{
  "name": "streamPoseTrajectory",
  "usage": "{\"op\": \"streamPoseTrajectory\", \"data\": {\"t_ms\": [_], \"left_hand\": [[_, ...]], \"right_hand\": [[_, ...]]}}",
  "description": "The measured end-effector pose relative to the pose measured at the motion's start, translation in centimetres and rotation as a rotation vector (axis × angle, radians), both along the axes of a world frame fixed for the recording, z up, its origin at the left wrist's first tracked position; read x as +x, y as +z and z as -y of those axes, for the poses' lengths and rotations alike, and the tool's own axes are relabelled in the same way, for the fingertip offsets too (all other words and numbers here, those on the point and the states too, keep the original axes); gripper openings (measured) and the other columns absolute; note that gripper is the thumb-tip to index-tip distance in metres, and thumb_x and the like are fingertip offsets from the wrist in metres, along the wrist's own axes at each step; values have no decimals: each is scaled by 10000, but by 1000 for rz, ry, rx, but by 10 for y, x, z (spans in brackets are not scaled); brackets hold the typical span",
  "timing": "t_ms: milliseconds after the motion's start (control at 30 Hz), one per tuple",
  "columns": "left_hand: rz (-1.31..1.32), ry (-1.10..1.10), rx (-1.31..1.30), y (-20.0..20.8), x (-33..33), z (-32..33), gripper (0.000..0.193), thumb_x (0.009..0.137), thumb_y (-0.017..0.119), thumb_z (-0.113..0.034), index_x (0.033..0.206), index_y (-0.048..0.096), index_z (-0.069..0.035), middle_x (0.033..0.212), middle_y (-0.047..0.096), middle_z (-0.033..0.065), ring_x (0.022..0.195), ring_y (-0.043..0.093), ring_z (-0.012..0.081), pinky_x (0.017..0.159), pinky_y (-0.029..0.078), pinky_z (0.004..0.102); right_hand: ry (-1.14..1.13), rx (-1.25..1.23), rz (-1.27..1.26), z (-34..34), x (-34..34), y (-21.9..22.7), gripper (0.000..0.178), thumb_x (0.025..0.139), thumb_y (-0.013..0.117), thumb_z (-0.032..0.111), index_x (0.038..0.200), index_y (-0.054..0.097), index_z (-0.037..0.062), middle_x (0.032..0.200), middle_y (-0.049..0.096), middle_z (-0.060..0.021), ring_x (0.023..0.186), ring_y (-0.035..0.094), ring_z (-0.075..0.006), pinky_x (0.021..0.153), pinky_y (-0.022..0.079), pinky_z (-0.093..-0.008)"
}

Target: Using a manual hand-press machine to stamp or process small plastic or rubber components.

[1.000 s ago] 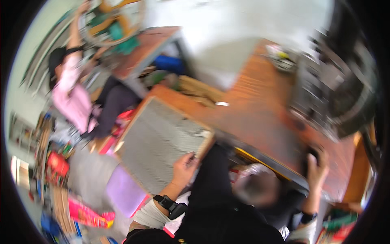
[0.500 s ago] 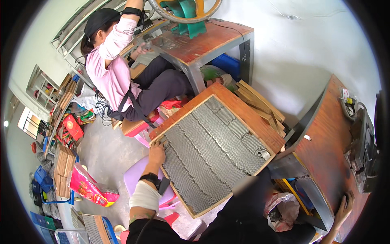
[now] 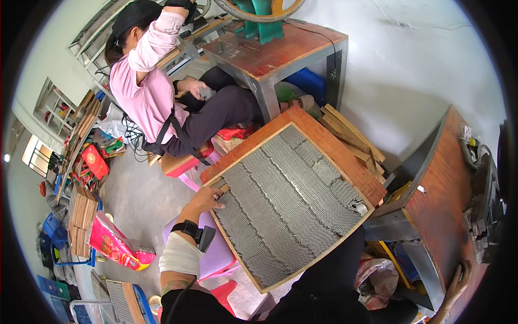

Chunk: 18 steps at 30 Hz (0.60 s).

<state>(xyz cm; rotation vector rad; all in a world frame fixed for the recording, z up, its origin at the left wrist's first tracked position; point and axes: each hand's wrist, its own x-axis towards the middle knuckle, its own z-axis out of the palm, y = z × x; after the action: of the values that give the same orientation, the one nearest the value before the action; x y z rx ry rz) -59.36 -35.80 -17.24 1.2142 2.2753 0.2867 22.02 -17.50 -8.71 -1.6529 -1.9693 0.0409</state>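
Observation:
A shallow wooden tray (image 3: 259,290) lies tilted across my lap and a red-brown board (image 3: 353,175). Tightly packed rows of thin grey metal pieces (image 3: 275,200) fill it; I cannot tell their exact kind. My left hand (image 3: 205,200) grips the tray's left corner, thumb over the rim at the end of the rows. A small whitish bundle (image 3: 358,207) sits in the tray's right corner. Over at the far right, my right hand (image 3: 458,281) rests with outstretched fingers on the red-brown worktable (image 3: 440,216), holding nothing that I can see.
A person in a pink shirt (image 3: 143,89) sits ahead on the left by a red-topped metal table (image 3: 286,51) with a handwheel machine. Wood strips (image 3: 350,135) are stacked behind the tray. A purple stool (image 3: 208,254) and a white sack (image 3: 377,278) flank my legs.
My left hand has shifted its hold at the tray's corner, the thumb now reaching further over the rim. The seated person's lower hand has come down toward the lap. My right hand stays on the worktable.

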Motion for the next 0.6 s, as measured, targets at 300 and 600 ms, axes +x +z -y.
{"op": "streamPoseTrajectory", "data": {"t_ms": [300,600], "left_hand": [[-166,-77,-39,7,18,-1,570,608,791,-158,1137,617,-37,1046,635,208,989,611,335,839,495,371],[-252,-20,102,0,26,2,521,600,759,-168,1078,624,-11,983,645,208,939,618,359,823,496,396]], "right_hand": [[-33,16,44,3,7,-4,197,924,493,51,1077,573,-43,1142,562,-183,1082,534,-312,949,397,-371],[-19,97,111,3,-15,3,194,898,508,49,1050,576,-49,1104,564,-196,1052,537,-343,923,404,-393]]}}
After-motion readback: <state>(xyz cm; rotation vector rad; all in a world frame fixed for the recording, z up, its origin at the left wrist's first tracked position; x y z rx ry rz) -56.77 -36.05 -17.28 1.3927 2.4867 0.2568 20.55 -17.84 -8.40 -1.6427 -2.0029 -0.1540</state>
